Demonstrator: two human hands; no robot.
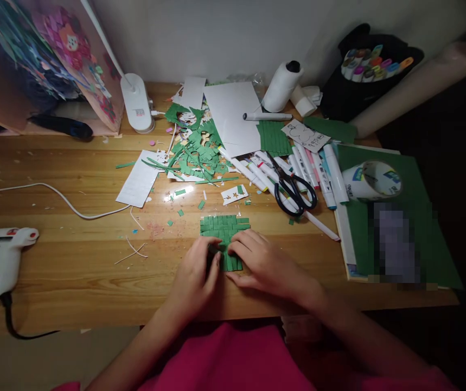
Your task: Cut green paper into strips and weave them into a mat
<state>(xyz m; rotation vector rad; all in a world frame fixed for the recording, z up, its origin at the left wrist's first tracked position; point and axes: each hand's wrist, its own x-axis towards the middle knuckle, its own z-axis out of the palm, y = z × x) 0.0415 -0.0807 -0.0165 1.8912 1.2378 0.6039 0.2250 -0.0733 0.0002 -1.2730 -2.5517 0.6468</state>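
A small mat woven from green paper strips (220,224) lies on the table in front of me, with uneven loose strip ends along its top and right edges. My left hand (196,269) rests on its lower left part, fingers bent and thumb near the middle. My right hand (265,263) holds the right side, with curled fingers on the weave and the thumb by the lower edge. Both hands cover part of the lower mat. Small green paper scraps (201,205) lie just beyond it, near a white card with cut-outs (235,194).
Black-handled scissors (293,190) lie on several markers (257,171). Green paper cuttings (194,155) are heaped behind. A glue gun (7,255) is at left, a white power strip (137,103) farther back. A tape roll (373,180) stands on green sheets (415,184) at right.
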